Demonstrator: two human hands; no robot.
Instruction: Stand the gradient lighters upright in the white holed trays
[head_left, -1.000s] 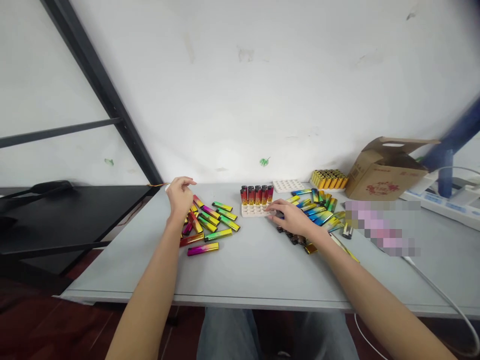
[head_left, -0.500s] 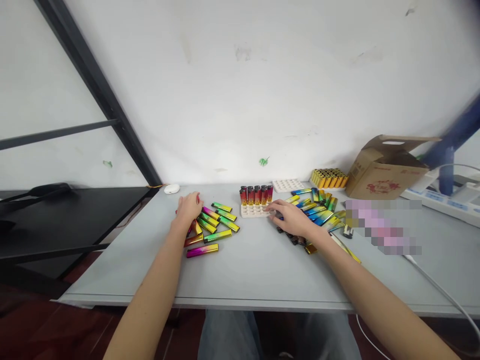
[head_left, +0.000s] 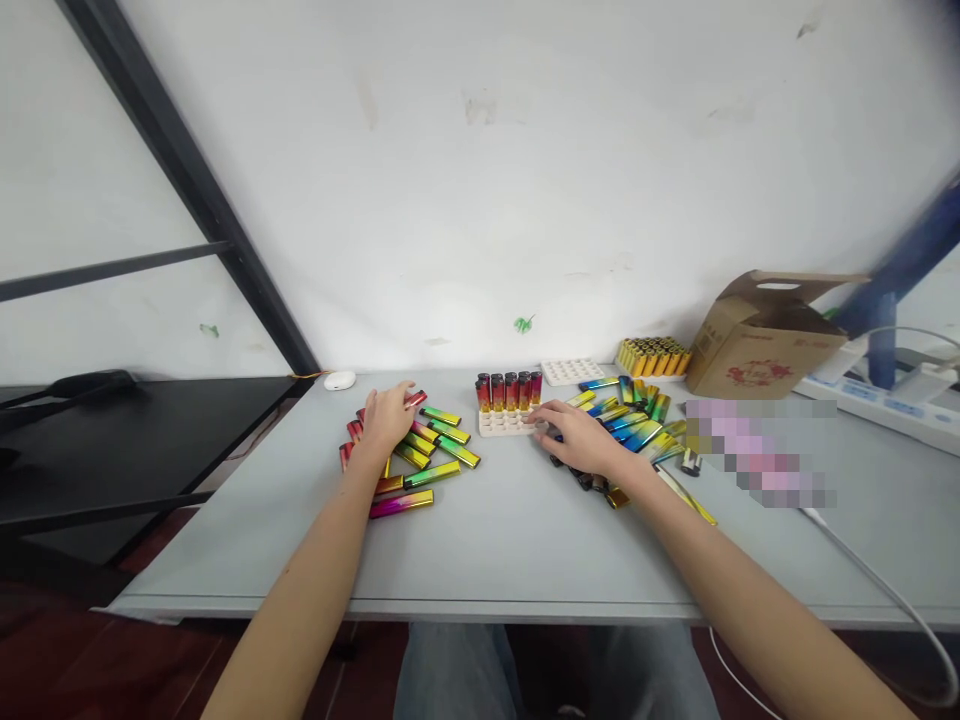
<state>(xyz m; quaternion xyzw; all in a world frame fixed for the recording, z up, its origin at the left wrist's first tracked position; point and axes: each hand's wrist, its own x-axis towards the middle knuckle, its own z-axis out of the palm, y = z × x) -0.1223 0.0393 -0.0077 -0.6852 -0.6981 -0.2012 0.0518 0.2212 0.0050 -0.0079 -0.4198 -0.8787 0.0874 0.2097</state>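
Observation:
At the left pile, my left hand (head_left: 391, 412) has a red lighter (head_left: 415, 398) between its fingers, lifted over the other loose lighters (head_left: 433, 474). These are red, purple, green and gold, lying flat. In the middle stands a white holed tray (head_left: 493, 424). Red-gold lighters (head_left: 508, 392) are upright in its back rows, and front holes show bare. My right hand (head_left: 574, 437) grips the tray's front right corner with its fingertips. Under and beside that hand lie blue, green and gold lighters (head_left: 641, 432), partly hidden by it.
At the back are a second white holed tray (head_left: 571, 372) and a block of upright yellow lighters (head_left: 652, 356). An open cardboard box (head_left: 757, 350), a power strip (head_left: 885, 405) and a white cable (head_left: 862, 560) lie to the right. A white case (head_left: 340, 380) sits back left.
My left hand has moved slightly right and up from the pile, and a red lighter now shows in its fingers. My right hand stays at the tray's corner.

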